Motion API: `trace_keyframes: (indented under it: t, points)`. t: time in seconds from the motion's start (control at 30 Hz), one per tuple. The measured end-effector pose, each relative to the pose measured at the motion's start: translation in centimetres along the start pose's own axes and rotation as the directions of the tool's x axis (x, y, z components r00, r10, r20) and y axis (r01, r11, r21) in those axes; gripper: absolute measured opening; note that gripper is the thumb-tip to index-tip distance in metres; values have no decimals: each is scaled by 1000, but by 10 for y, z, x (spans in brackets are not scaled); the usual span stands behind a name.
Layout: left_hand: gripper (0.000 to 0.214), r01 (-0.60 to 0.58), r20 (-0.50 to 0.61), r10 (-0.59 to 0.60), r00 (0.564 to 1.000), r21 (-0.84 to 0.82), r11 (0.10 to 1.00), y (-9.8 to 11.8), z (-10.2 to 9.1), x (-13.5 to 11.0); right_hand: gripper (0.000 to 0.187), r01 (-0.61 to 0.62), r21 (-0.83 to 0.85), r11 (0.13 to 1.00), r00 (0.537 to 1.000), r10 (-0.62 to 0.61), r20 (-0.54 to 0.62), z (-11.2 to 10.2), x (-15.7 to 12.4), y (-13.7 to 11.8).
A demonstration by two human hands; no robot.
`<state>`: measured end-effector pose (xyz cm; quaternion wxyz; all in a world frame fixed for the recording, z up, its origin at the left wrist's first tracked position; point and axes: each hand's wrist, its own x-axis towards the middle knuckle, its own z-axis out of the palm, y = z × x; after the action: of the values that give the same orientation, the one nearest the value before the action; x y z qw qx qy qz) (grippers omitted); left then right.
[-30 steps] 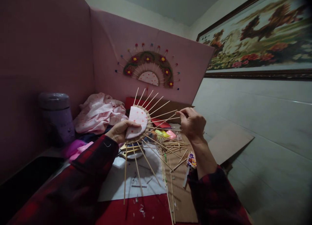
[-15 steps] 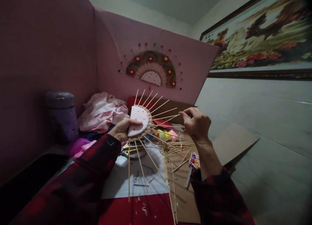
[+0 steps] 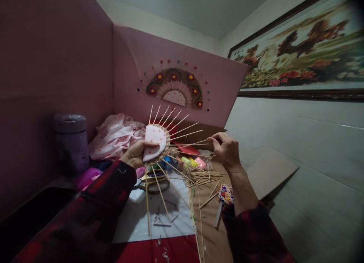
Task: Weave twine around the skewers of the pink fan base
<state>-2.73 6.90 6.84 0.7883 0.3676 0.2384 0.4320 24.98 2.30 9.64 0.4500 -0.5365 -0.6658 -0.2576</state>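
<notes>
My left hand (image 3: 136, 153) grips a half-round fan piece (image 3: 156, 140) by its straight edge, thumb on its white fabric with pink dots. Woven twine rims the curved side, and several thin sticks (image 3: 179, 121) radiate from it. To the right, my right hand (image 3: 227, 151) is closed in a pinch on a strand of twine (image 3: 196, 143) that runs from the rim, among the stick ends. Below the fan piece, scissors (image 3: 155, 181) lie on a white sheet (image 3: 127, 225). A finished half-round fan (image 3: 174, 86) with flowers and coloured tips is on the pink board behind.
A purple tumbler (image 3: 71, 141) and crumpled dotted cloth (image 3: 118, 136) stand at the left. Loose sticks (image 3: 209, 177) and a knife with a patterned handle (image 3: 226, 194) lie on the cardboard (image 3: 213, 236). Packets of coloured clay-like material (image 3: 193, 162) sit behind.
The fan piece and my left hand have shifted slightly left. My right hand still pinches the twine, a little lower in view. The camera has tilted slightly upward.
</notes>
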Motion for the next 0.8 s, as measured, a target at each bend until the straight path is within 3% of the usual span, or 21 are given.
trace_keyframes:
  t: [0.4,0.63,0.8]
  points:
    - [52,44,48,-44,998,11,999,-5,3,0,18,-31,-93,995,999,30,-19,1,-1,-3]
    - [49,34,55,-36,998,26,999,-4,1,0,12,-11,48,999,999,9,52,4,1,8]
    - [50,57,105,-59,993,19,998,-5,-4,2,15,-46,31,998,995,43,88,7,-1,13]
